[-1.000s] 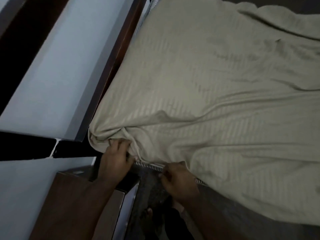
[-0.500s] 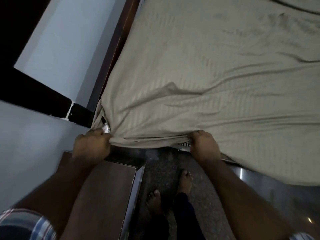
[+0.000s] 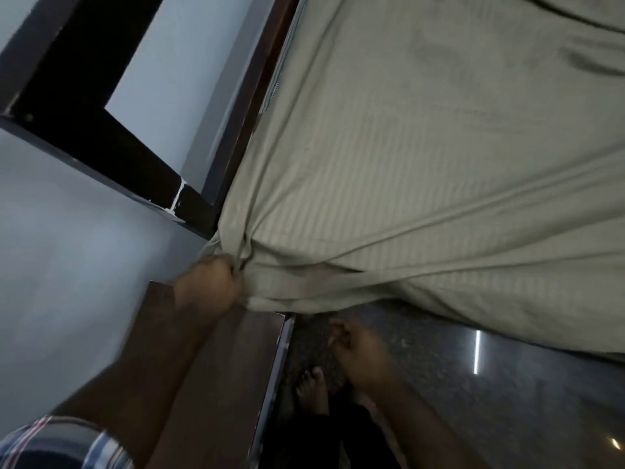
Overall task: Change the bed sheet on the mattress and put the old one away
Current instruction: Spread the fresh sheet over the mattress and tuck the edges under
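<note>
— Where's the sheet (image 3: 422, 170)?

— From my remote seat I see it, pale and striped, filling the right and upper frame, its corner bunched at centre-left beside the dark headboard (image 3: 250, 106).

— And the hands?

— The left hand (image 3: 211, 282), at centre-left, is fisted tight round that gathered corner, above the brown nightstand (image 3: 216, 363). The right hand (image 3: 360, 353), lower centre, hangs below the sheet's edge over the dark floor (image 3: 507, 384), fingers loose, holding nothing.
</note>
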